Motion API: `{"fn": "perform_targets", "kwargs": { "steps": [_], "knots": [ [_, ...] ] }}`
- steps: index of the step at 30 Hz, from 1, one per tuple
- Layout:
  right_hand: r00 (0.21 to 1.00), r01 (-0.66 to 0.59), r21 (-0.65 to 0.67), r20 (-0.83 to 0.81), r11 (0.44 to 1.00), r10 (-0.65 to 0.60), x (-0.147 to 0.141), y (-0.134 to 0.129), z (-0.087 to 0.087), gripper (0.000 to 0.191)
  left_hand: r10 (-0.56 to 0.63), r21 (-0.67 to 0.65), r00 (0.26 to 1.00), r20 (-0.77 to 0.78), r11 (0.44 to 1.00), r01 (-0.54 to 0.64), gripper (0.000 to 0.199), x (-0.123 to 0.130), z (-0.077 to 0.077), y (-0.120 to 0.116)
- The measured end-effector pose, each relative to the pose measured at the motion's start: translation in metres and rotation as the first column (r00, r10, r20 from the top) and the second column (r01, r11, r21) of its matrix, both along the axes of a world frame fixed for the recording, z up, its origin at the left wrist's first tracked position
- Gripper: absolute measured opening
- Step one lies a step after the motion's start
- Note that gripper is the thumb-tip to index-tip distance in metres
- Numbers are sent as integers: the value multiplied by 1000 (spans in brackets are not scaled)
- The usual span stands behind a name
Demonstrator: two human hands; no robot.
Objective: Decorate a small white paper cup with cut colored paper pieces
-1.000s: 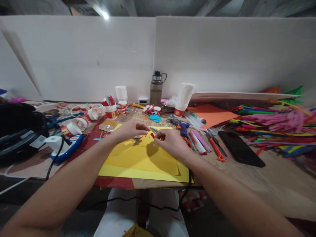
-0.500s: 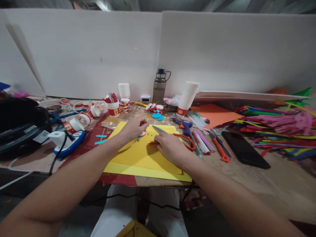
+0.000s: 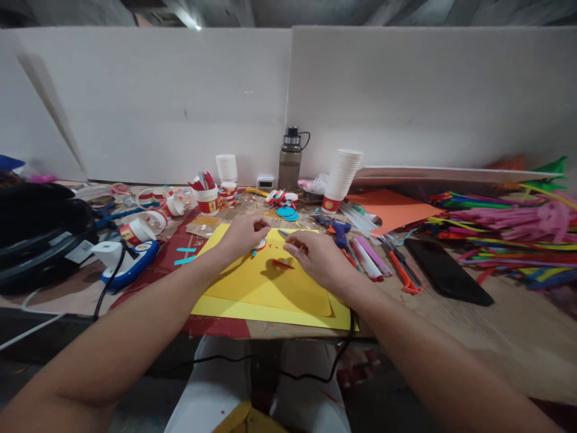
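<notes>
Yellow sheets [image 3: 238, 282] lie in front of me. Over their upper left part is my left hand [image 3: 246, 233], fingers pressed together. A small red, white and blue piece [image 3: 259, 245] shows just under those fingertips; whether they grip it is hard to tell. My right hand [image 3: 313, 252] hovers over the sheets' right side with its fingers curved and thumb apart, nothing visible in it. Scissors [image 3: 283, 233] lie behind it, mostly covered, with the blade tip showing. A small red scrap [image 3: 283, 263] rests on the yellow sheet, left of my right hand.
Behind stand a bottle [image 3: 290, 162], paper cup stacks [image 3: 343, 174] and blue discs [image 3: 287, 213]. On the right are a glue gun [image 3: 336, 227], markers [image 3: 369, 258], a cutter [image 3: 406, 273], a phone [image 3: 446, 270] and pipe cleaners [image 3: 523, 222]. A power strip [image 3: 130, 264] sits left.
My right hand has lifted from the red scrap, and its fingers have opened. The scrap now lies uncovered on the yellow sheet. My left hand has stayed nearly in place.
</notes>
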State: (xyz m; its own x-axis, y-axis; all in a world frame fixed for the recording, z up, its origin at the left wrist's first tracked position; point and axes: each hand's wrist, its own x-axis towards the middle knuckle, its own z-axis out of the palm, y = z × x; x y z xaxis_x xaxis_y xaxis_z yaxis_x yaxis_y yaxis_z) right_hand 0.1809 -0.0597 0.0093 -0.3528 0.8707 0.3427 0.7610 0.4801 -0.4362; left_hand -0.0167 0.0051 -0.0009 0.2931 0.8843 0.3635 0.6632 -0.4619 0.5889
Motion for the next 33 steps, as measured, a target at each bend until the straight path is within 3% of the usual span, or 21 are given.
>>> {"fn": "perform_targets", "kwargs": {
  "steps": [6, 11, 16, 22, 28, 33],
  "knots": [
    [985, 36, 32, -168, 999, -30, -1, -2, -2, 28, 7, -3, 999, 37, 1000, -7, 16, 1, -1, 2],
    [989, 26, 56, -147, 998, -18, 0, -7, 1, 28, 23, -14, 999, 27, 1000, -22, 19, 1, 0, 2],
    [987, 30, 57, -159, 998, -21, 1, -7, 6, 45, 46, 6, 999, 27, 999, -46, 38, -5, 1, 6],
    [997, 55, 9, -53, 998, -54, -3, 0, 6, 22, 61, 52, 993, 99, 996, -66, 15, -9, -2, 13],
    [997, 72, 6, -20, 997, -72, 6, 11, 12, 20, 93, -44, 985, -148, 994, -101, 20, -24, 5, 23],
    [992, 119, 29, -39, 992, -118, 16, 23, 5, 15, 61, -213, 903, -425, 963, -166, 35, -32, 12, 20]
  ]
}}
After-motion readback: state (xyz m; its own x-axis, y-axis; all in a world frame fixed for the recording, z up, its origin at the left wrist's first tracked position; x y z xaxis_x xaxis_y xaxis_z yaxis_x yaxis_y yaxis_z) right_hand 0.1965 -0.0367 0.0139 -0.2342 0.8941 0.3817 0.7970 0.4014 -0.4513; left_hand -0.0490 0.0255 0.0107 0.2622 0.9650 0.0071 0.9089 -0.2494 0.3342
